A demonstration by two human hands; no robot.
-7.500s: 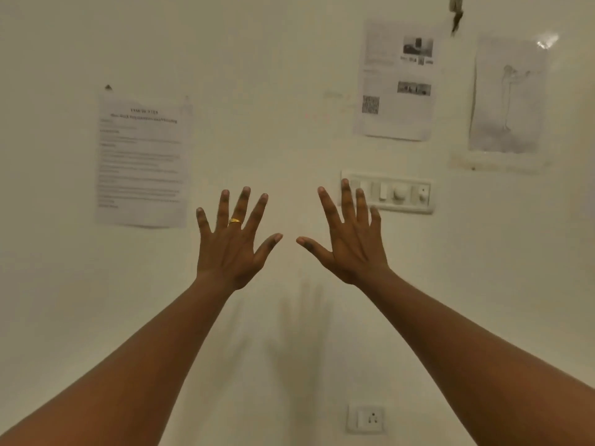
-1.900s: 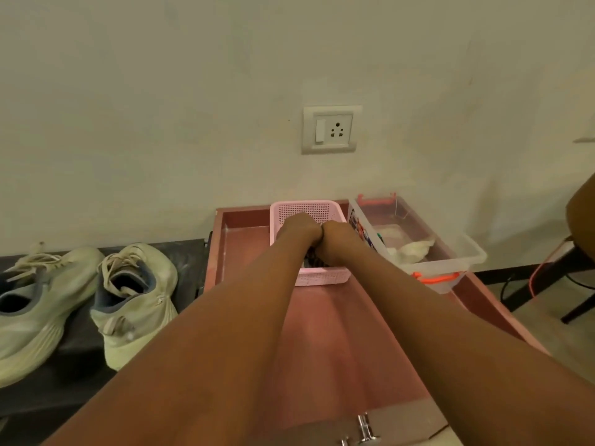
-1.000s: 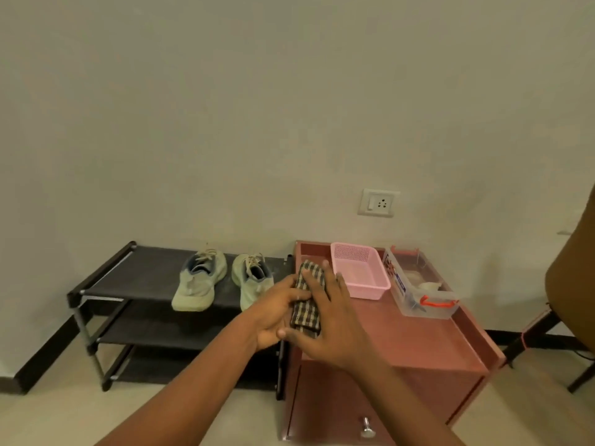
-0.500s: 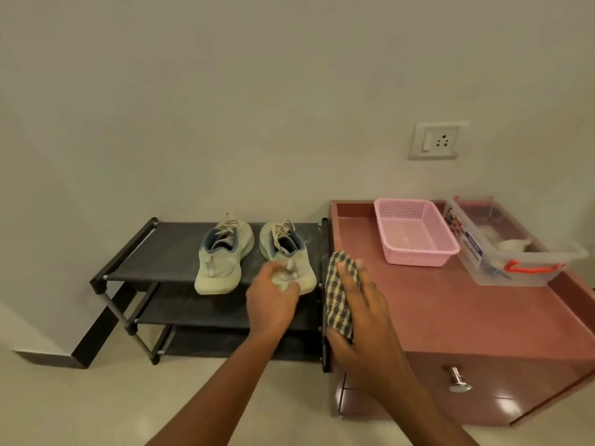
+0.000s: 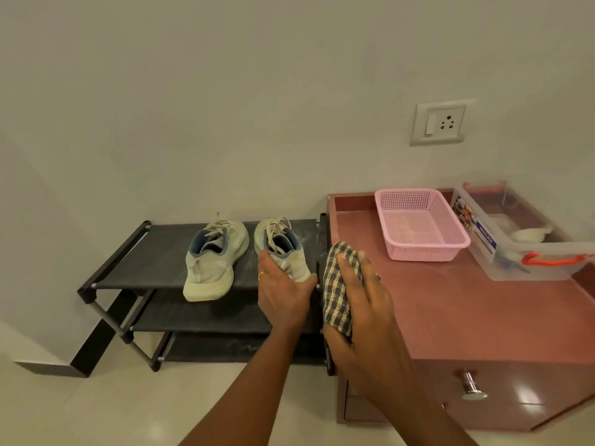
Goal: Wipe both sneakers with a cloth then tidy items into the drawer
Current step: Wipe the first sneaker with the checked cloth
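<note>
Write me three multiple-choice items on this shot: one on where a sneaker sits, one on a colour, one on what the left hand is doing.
1. The untouched sneaker stands: A on the floor; B on the top shelf of the black shoe rack; C on the lowest shelf.
2. The mesh basket is: A blue; B pink; C white.
3. The left hand: A hangs free; B presses the wall; C grips the heel of the other sneaker.
Key: 1 B, its sole rests on the top shelf; 2 B, its walls are plainly pink; 3 C, fingers and thumb curl round the heel.
</note>
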